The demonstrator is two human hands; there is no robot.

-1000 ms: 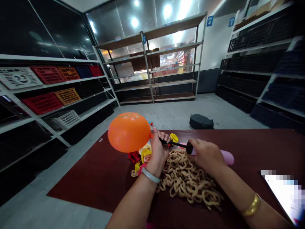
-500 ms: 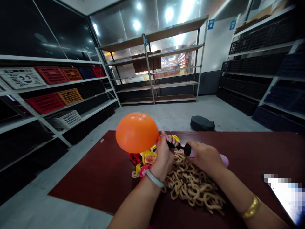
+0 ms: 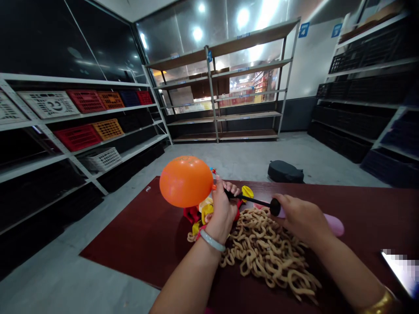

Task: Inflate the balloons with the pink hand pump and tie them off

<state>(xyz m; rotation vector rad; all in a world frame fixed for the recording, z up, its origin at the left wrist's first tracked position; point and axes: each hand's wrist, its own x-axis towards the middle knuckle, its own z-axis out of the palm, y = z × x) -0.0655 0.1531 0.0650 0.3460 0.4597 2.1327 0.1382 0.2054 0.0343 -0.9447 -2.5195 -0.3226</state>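
Observation:
An inflated orange balloon (image 3: 186, 181) sticks out to the left of my left hand (image 3: 224, 207). That hand is closed around the balloon's neck and the black end of a hand pump (image 3: 334, 224). My right hand (image 3: 303, 218) grips the pump's pink-purple barrel, and a length of black rod (image 3: 257, 201) shows between the hands. Below them lies a heap of beige ring-like loops (image 3: 266, 250), perhaps rubber bands. Limp balloons (image 3: 207, 212) in yellow, red and pink lie behind and beside my left wrist. My fingers hide where the neck meets the nozzle.
The dark red table (image 3: 131, 235) carries a bright-screened device (image 3: 401, 272) at the right edge. Beyond it, a dark grey bag-like object (image 3: 285, 171) rests on the floor. Shelves with crates (image 3: 87, 101) stand left, a metal rack (image 3: 216, 109) behind, and dark crates right.
My right hand has pulled the pump barrel rightward, away from my left hand, so more black rod shows. The balloon stays in my left hand. The view has turned slightly left.

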